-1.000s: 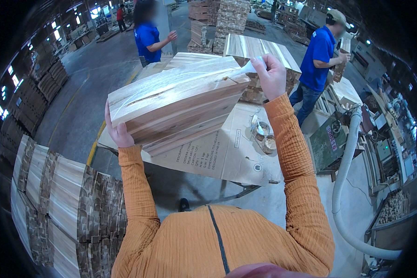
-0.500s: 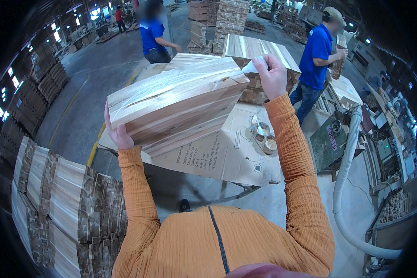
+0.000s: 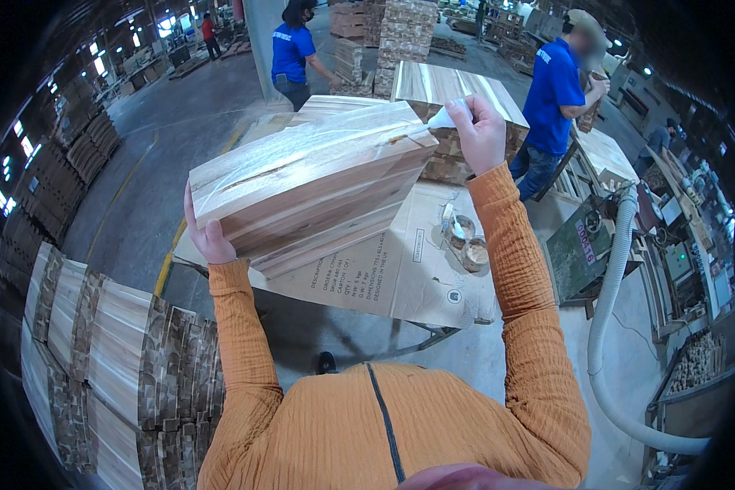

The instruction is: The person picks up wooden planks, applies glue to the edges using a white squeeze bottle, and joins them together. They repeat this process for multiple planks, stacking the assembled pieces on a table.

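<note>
A thick light-wood board [image 3: 318,192] is held up at a tilt, with one long face turned upward. My left hand [image 3: 209,234] grips its left end, the thumb on the near face. At the far right corner my right hand [image 3: 482,135] pinches a small white squeeze bottle [image 3: 443,120], its tip pointing down at the board. Beside that tip, a dark, amber-looking spot [image 3: 400,138] marks the wood. A thin dark crack runs along the upper face. Under the board, a printed cardboard sheet [image 3: 359,290] covers the table.
Small round containers [image 3: 474,255] with a white stick sit on the cardboard's right. Behind stands a panel stack [image 3: 465,88]; more stacked panels [image 3: 114,351] fill the lower left. Two people in blue shirts stand beyond the table. A grey hose [image 3: 600,343] curves down at right.
My hands, the board and the bottle have barely moved. The blue-shirted person at the back left has shifted to the right; the one at right has moved slightly left.
</note>
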A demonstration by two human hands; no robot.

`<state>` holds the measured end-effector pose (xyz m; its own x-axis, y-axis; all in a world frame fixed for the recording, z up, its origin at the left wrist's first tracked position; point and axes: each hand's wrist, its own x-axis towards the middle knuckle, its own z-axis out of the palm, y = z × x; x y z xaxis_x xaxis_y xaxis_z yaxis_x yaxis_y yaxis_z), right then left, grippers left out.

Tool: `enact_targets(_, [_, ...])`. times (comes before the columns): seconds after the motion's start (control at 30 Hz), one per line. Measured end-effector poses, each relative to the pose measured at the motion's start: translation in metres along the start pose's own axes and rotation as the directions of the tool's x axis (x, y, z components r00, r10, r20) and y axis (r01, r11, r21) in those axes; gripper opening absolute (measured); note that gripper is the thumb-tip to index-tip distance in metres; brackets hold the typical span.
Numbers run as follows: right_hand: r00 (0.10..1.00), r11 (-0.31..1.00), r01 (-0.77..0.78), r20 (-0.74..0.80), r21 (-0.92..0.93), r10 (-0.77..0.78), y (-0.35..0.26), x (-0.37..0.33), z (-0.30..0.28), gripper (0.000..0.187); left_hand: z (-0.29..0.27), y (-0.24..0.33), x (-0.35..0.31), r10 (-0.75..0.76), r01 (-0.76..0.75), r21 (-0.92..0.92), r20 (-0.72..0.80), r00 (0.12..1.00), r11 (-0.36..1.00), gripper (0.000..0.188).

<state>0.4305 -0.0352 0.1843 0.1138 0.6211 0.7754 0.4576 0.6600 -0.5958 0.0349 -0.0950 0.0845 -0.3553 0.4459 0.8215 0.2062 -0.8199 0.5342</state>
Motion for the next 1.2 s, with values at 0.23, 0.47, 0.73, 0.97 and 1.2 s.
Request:
enact_targets(0.23, [0.999,1.000,0.017,-0.033,-0.003,-0.017,0.003,0.002,-0.002,0.027,0.000,0.001,-0.001,-0.012,0.012,-0.005,-0.007,1.000,1.000,0.095])
enact_targets(0.47, [0.999,1.000,0.015,-0.046,0.007,-0.014,0.004,0.003,-0.002,0.026,-0.001,0.000,-0.001,0.007,-0.007,-0.003,0.002,1.000,1.000,0.094])
enact_targets(0.73, [0.996,0.997,0.069,-0.047,-0.029,-0.071,-0.005,-0.001,0.005,0.026,-0.001,-0.001,-0.001,0.001,-0.001,-0.007,-0.002,1.000,1.000,0.095])
enact_targets(0.97, [0.998,0.992,0.045,-0.057,0.114,-0.039,-0.008,0.001,0.007,0.025,-0.002,-0.001,-0.002,-0.010,0.009,-0.077,-0.011,1.000,0.997,0.094])
enact_targets(1.2, [0.984,0.846,-0.174,0.120,0.504,0.131,-0.041,-0.001,0.045,0.019,-0.005,-0.006,0.000,0.015,-0.015,-0.002,-0.023,1.000,1.000,0.090])
